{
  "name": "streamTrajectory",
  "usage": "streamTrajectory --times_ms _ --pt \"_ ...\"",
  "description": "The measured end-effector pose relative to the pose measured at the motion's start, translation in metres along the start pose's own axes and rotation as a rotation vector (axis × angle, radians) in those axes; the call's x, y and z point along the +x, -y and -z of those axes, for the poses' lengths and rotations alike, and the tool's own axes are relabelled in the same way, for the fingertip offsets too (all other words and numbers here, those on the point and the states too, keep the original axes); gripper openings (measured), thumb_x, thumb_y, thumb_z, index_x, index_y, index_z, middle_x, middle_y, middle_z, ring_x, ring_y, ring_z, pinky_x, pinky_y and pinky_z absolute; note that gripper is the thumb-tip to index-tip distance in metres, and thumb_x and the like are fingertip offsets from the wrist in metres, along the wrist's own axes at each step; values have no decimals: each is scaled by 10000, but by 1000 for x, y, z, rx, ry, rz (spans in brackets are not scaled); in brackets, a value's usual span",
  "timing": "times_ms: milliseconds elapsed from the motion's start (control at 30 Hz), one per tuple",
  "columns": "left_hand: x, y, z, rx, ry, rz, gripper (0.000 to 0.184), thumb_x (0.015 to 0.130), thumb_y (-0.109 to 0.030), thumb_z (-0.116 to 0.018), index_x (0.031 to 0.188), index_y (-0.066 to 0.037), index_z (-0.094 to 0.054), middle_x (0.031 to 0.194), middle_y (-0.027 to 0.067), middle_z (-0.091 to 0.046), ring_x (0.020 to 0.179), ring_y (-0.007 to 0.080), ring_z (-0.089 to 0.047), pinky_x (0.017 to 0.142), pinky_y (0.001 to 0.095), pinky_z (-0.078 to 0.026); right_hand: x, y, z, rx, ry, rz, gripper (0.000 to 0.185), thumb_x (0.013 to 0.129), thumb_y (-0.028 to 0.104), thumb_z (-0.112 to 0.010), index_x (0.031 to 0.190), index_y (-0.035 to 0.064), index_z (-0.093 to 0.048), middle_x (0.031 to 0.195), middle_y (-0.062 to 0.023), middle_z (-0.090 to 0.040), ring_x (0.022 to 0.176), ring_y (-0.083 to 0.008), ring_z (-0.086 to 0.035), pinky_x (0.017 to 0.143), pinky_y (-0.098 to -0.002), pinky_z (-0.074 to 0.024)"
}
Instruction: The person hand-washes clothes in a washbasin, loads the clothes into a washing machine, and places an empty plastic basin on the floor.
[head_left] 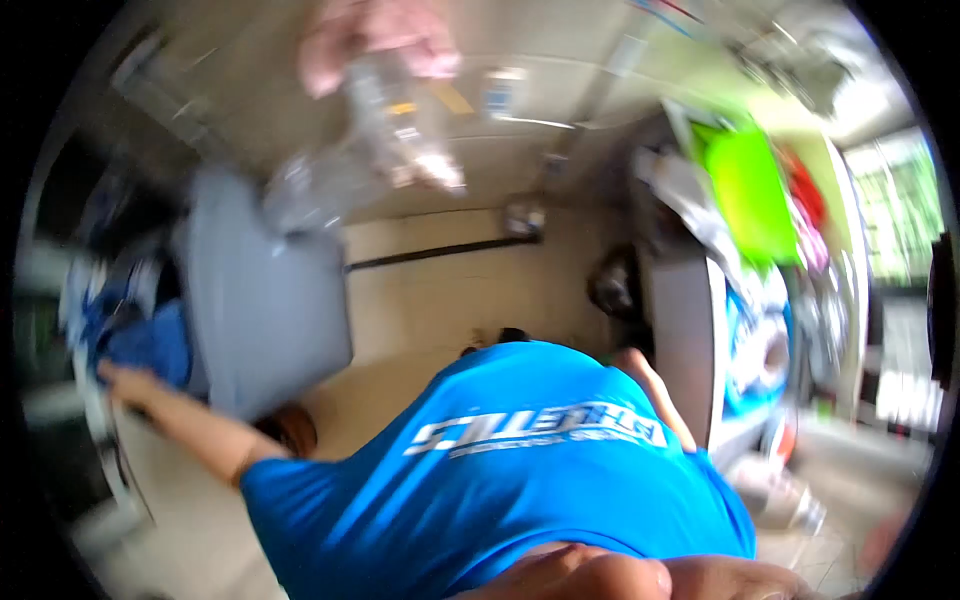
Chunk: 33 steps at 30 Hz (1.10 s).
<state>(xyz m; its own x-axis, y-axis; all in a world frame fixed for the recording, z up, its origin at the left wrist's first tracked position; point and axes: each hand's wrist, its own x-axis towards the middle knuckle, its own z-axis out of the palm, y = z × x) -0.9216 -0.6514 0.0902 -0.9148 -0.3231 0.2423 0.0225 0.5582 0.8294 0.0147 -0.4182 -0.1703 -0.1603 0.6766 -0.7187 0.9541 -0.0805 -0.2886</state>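
Note:
My left arm is stretched out to the left, and my left hand [122, 383] is at the edge of a dark blue cloth [160, 345]. Motion smears its fingers, so I cannot see whether they grip the cloth. On the other side, my right hand [630, 362] shows only partly beyond my blue shirt [520, 440], low in front of me; its fingers are hidden. A large grey-blue padded or boxy piece [265, 300] stands just inside my left arm. At the top, clear plastic bags [400, 125] hang below a blurred pink shape [380, 40] that I cannot make out for certain.
Right of me, a white cabinet [685, 340] carries bags and a bright green item [745, 190]. A clear bottle or bag [775, 495] lies at lower right. A dark strip [440, 253] crosses the pale floor ahead. A barred window [895, 205] is at far right.

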Motion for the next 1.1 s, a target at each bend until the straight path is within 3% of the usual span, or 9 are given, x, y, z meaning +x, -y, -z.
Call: streamTrajectory --times_ms 133,233,333,367,433,500,600,867,1100 --pt "-93 -62 -42 88 -133 -392 786 657 -536 -684 1096 94 -514 1035 294 -558 874 374 -585 809 417 -457 -15 21 4 143 -293 44 229 775 216 -601 893 24 -642 757 -120 -641 636 -217 -615 601 -340 -491" --pt "-211 -39 -77 54 -290 -1111 583 724 -356 -705 1076 44 -468 947 238 -554 865 399 -548 772 445 -435 -38 43 6 196 -261 -19 243 767 227 -609 902 30 -647 825 -139 -645 734 -260 -623 675 -354 -496" --pt "-368 -1 -104 -366 705 -1142 356 802 -96 -606 1096 -9 -425 977 147 -502 878 280 -514 765 390 -436 -60 41 -6 280 -201 -77 246 756 241 -617 908 51 -655 865 -149 -644 807 -285 -611 725 -369 -483" --pt "-419 -7 -92 -329 956 -1506 313 801 -42 -585 1083 -11 -452 947 106 -503 836 200 -519 745 337 -453 -67 37 -14 290 -196 -97 248 754 244 -620 911 55 -657 867 -147 -644 804 -282 -612 722 -370 -482" --pt "-465 37 -105 181 2274 -428 302 756 -139 -674 997 -19 -536 818 43 -572 739 110 -535 687 252 -460 -78 29 -25 288 -138 -116 249 756 245 -620 918 60 -658 870 -148 -644 793 -282 -614 710 -369 -481" --pt "-507 53 -130 860 2353 -460 445 744 -212 -711 1092 1 -533 762 66 -623 678 123 -573 600 271 -474 -92 23 -32 346 -165 -139 255 766 247 -616 926 52 -654 863 -148 -645 781 -273 -616 706 -365 -482" --pt "-544 18 -105 291 1961 -1074 463 771 -233 -673 1136 -4 -504 955 158 -611 840 225 -593 721 328 -481 -109 17 -27 468 -242 -140 277 784 252 -614 952 32 -639 838 -137 -647 759 -237 -619 693 -343 -486" --pt "-612 -67 -124 523 1933 -1290 448 758 -240 -669 1123 -21 -528 972 167 -610 868 259 -597 752 348 -475 -166 18 93 1427 -420 216 315 845 235 -592 1080 29 -556 895 -40 -615 769 -99 -576 676 -231 -481" --pt "-716 -107 -83 466 2128 -1377 427 773 -211 -655 1128 -13 -526 959 181 -617 873 262 -606 750 339 -477 -198 -79 154 1373 -974 84 258 847 207 -585 1030 25 -587 867 -39 -624 782 -100 -580 673 -231 -473"
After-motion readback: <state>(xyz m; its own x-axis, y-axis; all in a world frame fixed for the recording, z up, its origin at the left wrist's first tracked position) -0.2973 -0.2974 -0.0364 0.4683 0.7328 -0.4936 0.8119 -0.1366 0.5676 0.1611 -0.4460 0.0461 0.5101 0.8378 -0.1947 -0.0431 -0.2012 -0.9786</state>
